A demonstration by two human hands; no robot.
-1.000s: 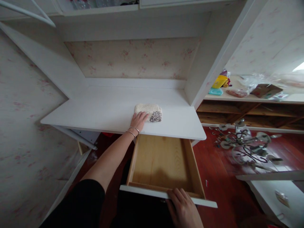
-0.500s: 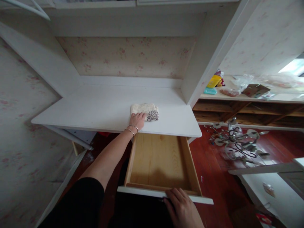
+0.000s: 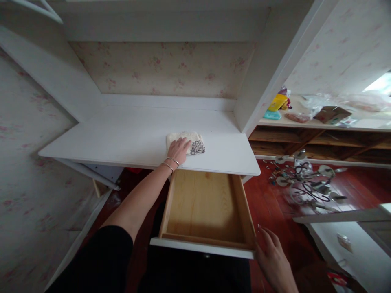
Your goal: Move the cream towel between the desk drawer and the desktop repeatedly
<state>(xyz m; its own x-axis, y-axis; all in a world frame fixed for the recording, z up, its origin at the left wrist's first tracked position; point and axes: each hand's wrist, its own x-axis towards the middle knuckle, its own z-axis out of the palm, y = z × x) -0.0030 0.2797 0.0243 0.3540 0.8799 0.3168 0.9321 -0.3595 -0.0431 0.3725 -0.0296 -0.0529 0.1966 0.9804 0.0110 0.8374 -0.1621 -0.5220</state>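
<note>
My left hand [image 3: 178,150] lies flat, fingers stretched, on a folded cream cloth [image 3: 187,141] with a dark floral print, near the front edge of a white desk top [image 3: 122,138]. Thin bangles ring that wrist. Below the desk a light wooden drawer [image 3: 204,207] stands pulled out, with nothing inside. My right hand [image 3: 273,255] hovers beside the drawer's right front corner, fingers apart, holding nothing.
White shelf sides rise left and right of the desk, with floral wallpaper behind. A metal chandelier [image 3: 305,183] lies on the red wood floor at right. A side shelf [image 3: 320,122] carries a yellow box, bags and a brown carton. A white cabinet [image 3: 351,240] stands lower right.
My right hand left the drawer's front edge and moved right, beside its corner. My left hand slid further onto the cloth, fingers now spread over it.
</note>
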